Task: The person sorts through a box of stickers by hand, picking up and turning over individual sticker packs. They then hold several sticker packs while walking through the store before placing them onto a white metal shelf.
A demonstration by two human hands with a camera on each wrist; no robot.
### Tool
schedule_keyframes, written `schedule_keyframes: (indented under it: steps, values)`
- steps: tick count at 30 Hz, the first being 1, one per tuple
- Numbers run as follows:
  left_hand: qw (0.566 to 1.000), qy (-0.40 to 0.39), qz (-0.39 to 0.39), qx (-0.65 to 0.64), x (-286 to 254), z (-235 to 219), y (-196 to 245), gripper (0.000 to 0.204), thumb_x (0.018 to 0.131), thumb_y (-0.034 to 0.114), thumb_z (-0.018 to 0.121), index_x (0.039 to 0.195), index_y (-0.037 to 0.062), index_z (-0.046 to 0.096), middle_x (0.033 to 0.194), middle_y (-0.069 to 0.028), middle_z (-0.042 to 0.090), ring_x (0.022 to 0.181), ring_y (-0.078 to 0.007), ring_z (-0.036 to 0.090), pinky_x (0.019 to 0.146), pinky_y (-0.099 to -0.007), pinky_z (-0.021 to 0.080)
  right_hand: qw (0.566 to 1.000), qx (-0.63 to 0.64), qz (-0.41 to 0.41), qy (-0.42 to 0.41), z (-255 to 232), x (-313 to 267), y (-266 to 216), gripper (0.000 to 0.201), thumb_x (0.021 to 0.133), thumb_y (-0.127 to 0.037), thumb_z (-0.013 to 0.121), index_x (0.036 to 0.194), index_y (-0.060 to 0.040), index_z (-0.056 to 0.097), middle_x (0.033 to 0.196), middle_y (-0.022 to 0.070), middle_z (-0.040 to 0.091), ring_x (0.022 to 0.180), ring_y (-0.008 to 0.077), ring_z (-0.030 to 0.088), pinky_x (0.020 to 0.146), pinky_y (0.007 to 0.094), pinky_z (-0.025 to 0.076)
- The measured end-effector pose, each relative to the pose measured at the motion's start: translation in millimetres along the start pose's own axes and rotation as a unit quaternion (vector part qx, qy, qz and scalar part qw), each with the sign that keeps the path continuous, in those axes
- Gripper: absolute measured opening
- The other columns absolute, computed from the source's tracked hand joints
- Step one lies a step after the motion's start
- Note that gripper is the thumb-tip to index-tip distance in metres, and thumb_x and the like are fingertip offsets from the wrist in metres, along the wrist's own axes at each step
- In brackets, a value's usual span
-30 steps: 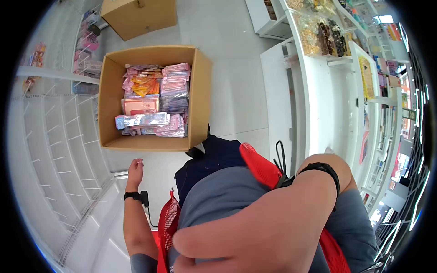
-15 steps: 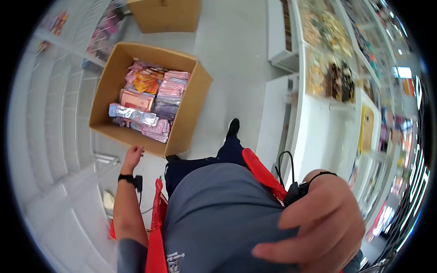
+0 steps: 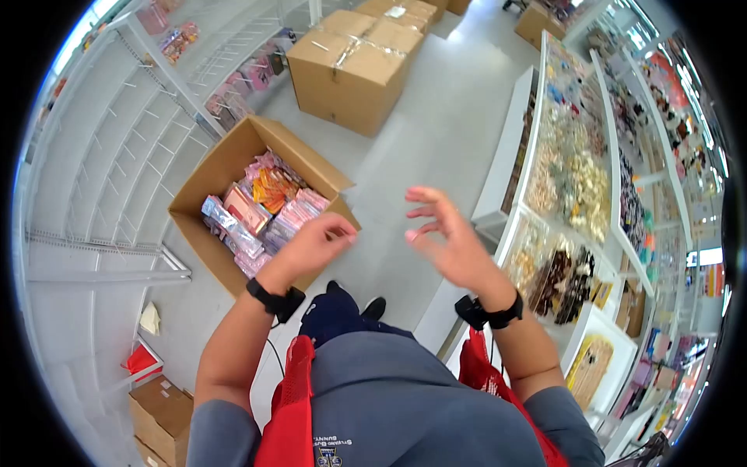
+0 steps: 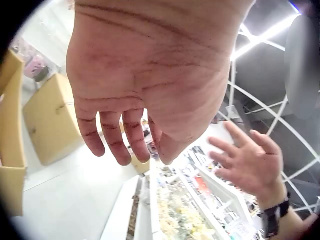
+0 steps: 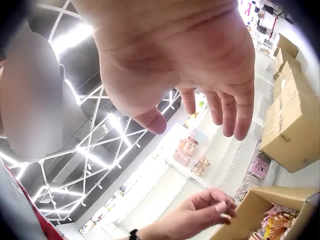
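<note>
Both hands are raised before the body, holding nothing. In the head view the left hand (image 3: 315, 245) hovers over the near right edge of an uncovered cardboard box (image 3: 191, 191), its fingers loosely bent. To its right, across a gap, the right hand (image 3: 451, 241) hangs over the floor with fingers spread. Inside the box lie pink packets (image 3: 299, 212), orange packets (image 3: 274, 189) and silvery plastic packets (image 3: 233, 227). The left wrist view shows the left palm (image 4: 150, 75) with relaxed fingers; the right wrist view shows the right palm (image 5: 180, 60), also empty.
A taped carton (image 3: 350, 70) stands beyond the box, with more cartons behind. Wire racks with hooks (image 3: 117, 156) line the left. Shelves of bagged goods (image 3: 576, 179) run along the right. Smaller cartons (image 3: 163, 412) sit at the lower left, near a red item (image 3: 140, 360).
The right hand has moved from close before the body out over the floor. The left hand has risen from beside the box to its near right edge. The head view has shifted, showing more cartons.
</note>
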State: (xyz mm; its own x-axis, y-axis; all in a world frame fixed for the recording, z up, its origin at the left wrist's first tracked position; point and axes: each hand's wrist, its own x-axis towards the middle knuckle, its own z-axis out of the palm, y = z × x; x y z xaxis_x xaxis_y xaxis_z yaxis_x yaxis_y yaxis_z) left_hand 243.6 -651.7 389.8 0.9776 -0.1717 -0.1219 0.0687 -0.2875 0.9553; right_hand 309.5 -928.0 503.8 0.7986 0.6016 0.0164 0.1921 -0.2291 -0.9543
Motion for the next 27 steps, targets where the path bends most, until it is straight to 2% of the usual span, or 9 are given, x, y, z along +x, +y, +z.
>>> schedule_keyframes:
  steps: [1,2,5,7,8,12,15,22,27]
  values:
    - [0.999,-0.009,0.047,0.025,8,5,20,0.015,0.099,0.016,0.072,0.108,0.0037,0.072,0.100,-0.0084,0.071,0.093,-0.0214,0.070,0.084,-0.0358,0.055,1.000,-0.023,-0.004,-0.013,1,8,4,0.054,0.100,-0.019,0.069,0.149,-0.0059,0.050,0.147,0.0100,0.058,0.119,0.0241,0.064,0.100,0.0376,0.051]
    - [0.997,-0.012,0.069,0.038,16,9,42,0.016,0.099,0.015,0.071,0.110,0.0043,0.072,0.101,-0.0096,0.070,0.094,-0.0236,0.070,0.084,-0.0368,0.055,0.999,-0.026,-0.034,-0.002,3,17,8,0.049,0.099,-0.022,0.071,0.143,-0.0071,0.056,0.136,0.0114,0.063,0.116,0.0265,0.066,0.098,0.0395,0.052]
    - [0.990,-0.004,0.117,0.072,42,11,91,0.019,0.099,0.015,0.068,0.116,0.0060,0.070,0.103,-0.0127,0.069,0.096,-0.0290,0.070,0.084,-0.0396,0.055,0.991,-0.103,-0.070,-0.039,-15,50,10,0.035,0.096,-0.011,0.071,0.131,-0.0060,0.065,0.118,0.0127,0.069,0.104,0.0263,0.070,0.090,0.0377,0.055]
    - [0.987,0.028,0.131,0.094,65,6,107,0.022,0.099,0.014,0.067,0.120,0.0071,0.069,0.104,-0.0141,0.070,0.098,-0.0316,0.070,0.084,-0.0410,0.056,0.986,-0.150,-0.075,-0.011,-31,72,16,0.026,0.095,-0.008,0.070,0.121,-0.0050,0.069,0.105,0.0128,0.070,0.094,0.0273,0.071,0.082,0.0371,0.057]
    - [0.985,0.014,0.138,0.104,81,1,105,0.031,0.100,0.015,0.066,0.130,0.0092,0.067,0.107,-0.0131,0.071,0.099,-0.0316,0.070,0.085,-0.0415,0.056,0.982,-0.173,-0.076,0.006,-38,84,21,0.022,0.094,-0.006,0.069,0.116,-0.0045,0.071,0.098,0.0128,0.071,0.089,0.0278,0.072,0.078,0.0368,0.057]
    - [0.988,-0.041,0.137,0.061,146,-14,112,0.047,0.101,0.013,0.065,0.147,0.0103,0.059,0.113,-0.0128,0.071,0.102,-0.0295,0.069,0.092,-0.0406,0.055,0.963,-0.234,-0.128,0.047,-79,136,39,0.017,0.091,-0.001,0.068,0.108,-0.0035,0.072,0.091,0.0132,0.071,0.076,0.0283,0.071,0.067,0.0357,0.056]
    - [0.981,-0.042,0.174,0.078,192,-29,118,0.046,0.101,0.012,0.065,0.147,0.0101,0.059,0.114,-0.0129,0.071,0.103,-0.0295,0.069,0.094,-0.0409,0.055,0.953,-0.261,-0.145,0.046,-111,179,34,0.017,0.089,0.000,0.069,0.105,-0.0040,0.073,0.087,0.0132,0.072,0.072,0.0282,0.070,0.064,0.0359,0.056]
    - [0.985,-0.064,0.145,0.066,279,-71,117,0.045,0.099,0.011,0.063,0.144,0.0134,0.061,0.114,-0.0137,0.070,0.108,-0.0321,0.067,0.093,-0.0438,0.054,0.938,-0.287,-0.186,-0.048,-162,273,52,0.014,0.082,-0.005,0.076,0.096,-0.0077,0.075,0.067,0.0086,0.067,0.057,0.0262,0.065,0.054,0.0350,0.051]
    - [0.990,-0.034,0.117,0.068,333,-87,105,0.060,0.100,0.013,0.065,0.157,0.0188,0.048,0.125,-0.0170,0.067,0.116,-0.0364,0.064,0.102,-0.0442,0.051,0.935,-0.295,-0.183,-0.069,-193,358,78,0.011,0.079,-0.009,0.078,0.090,-0.0095,0.076,0.063,0.0070,0.066,0.055,0.0251,0.065,0.052,0.0352,0.050]
